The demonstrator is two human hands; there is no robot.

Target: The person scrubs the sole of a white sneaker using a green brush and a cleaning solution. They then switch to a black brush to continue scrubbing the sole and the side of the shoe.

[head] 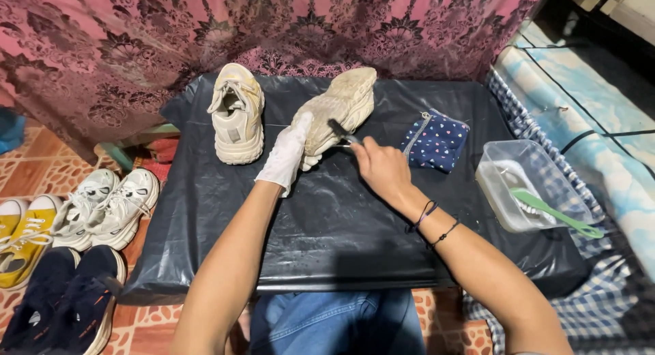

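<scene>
On the far middle of the black-covered table [327, 239], the gloved left hand [286, 154] clasps a dirty cream shoe [341, 109] lying on its side; the right hand [383, 169] pinches a small dark brush [339, 131] against it.

The left hand [285, 155], in a white glove, covered part of the cream sneaker [339, 113] it held, hiding its heel end. The small dark tool [341, 132] in the right hand [383, 169] was too small and blurred to identify; its handle was lost inside the grip. Both forearms ran off the bottom edge. The dark shoes [65, 300] and yellow sneakers [24, 235] on the floor were cut off at the left. The green brush [556, 213] head blurred behind the plastic container [501, 160] wall.
</scene>
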